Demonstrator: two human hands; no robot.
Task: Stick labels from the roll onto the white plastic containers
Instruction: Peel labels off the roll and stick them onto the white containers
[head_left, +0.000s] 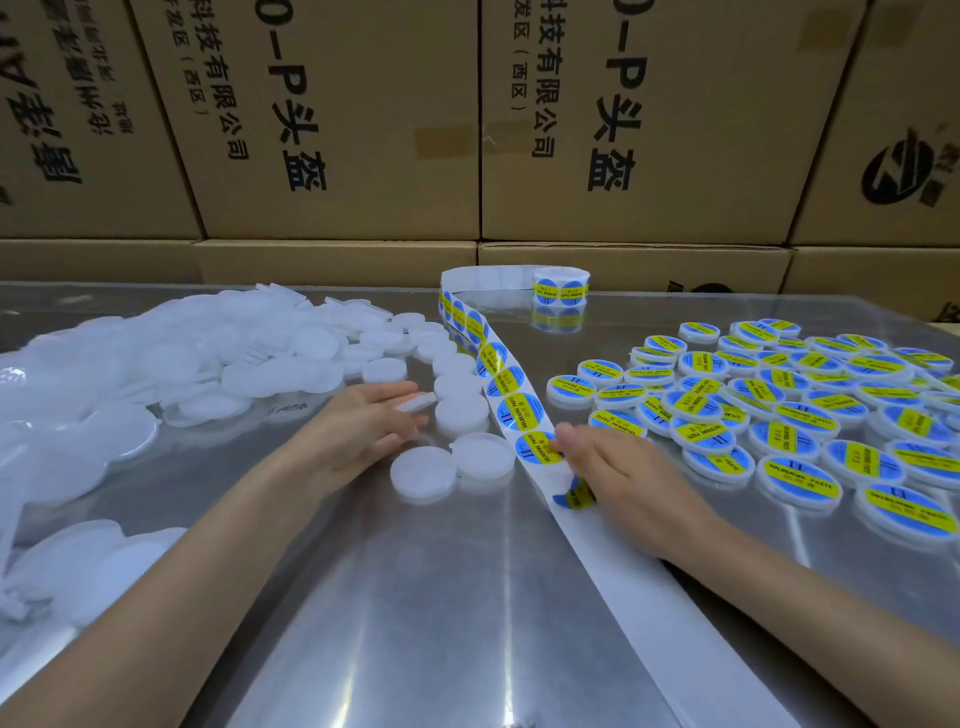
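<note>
Peeling a label (574, 493) off the backing strip (613, 561), the right hand (618, 470) is pinching it; at nine o'clock, the left hand (358, 421) is gripping a white container (415, 401).

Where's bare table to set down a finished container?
Bare steel table lies between the forearms, near the front edge, and behind the label roll. Crowded: unlabeled containers left, labeled containers right.
</note>
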